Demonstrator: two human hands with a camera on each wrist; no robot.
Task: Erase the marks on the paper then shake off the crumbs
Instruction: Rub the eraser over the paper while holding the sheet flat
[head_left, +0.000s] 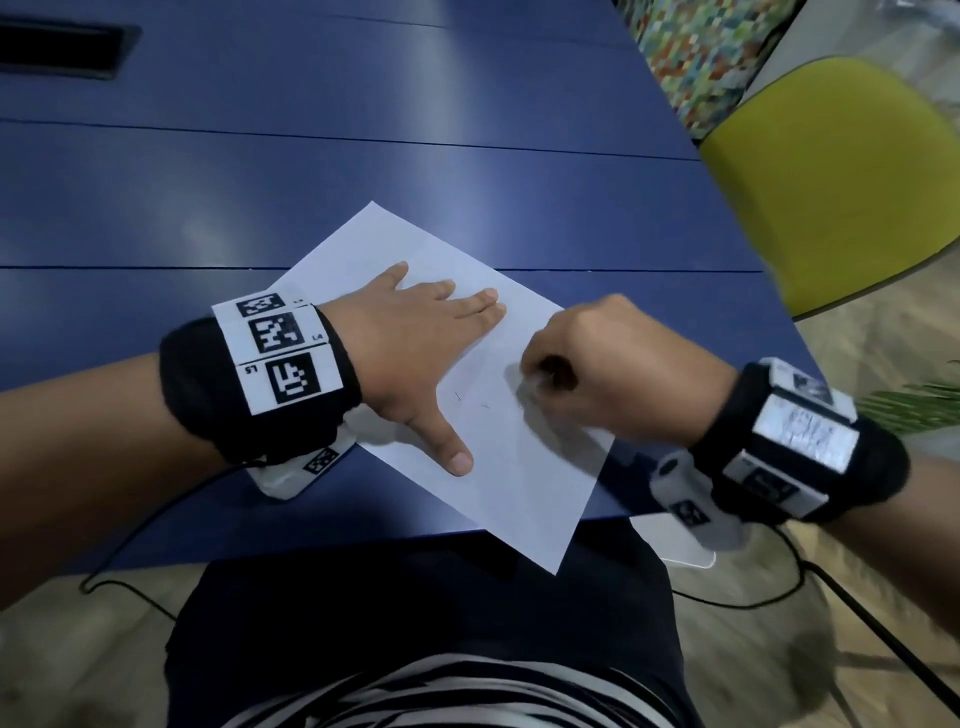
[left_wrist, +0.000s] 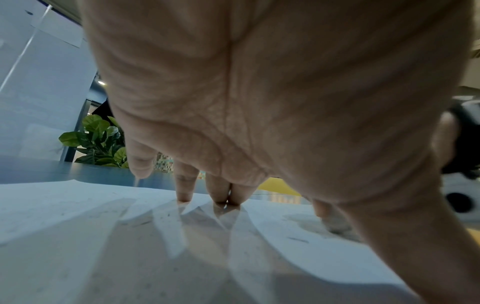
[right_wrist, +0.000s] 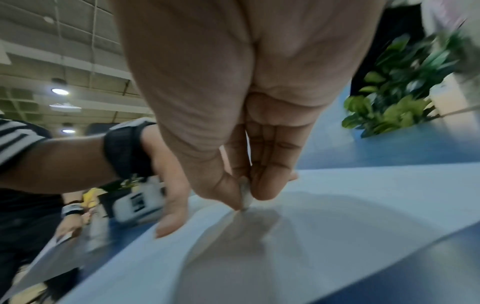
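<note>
Our right hand (right_wrist: 233, 115) is closest to the lens, and its thumb and fingertips (right_wrist: 265, 185) pinch a small pale eraser (right_wrist: 245, 197) whose tip touches the paper (head_left: 483, 364). We see the sheet lying slanted on the blue table (head_left: 208, 182), one corner over the near edge. Our left hand (head_left: 410, 348) presses flat on it, fingers straight and spread. Two faint marks (head_left: 470, 401) show between our hands.
</note>
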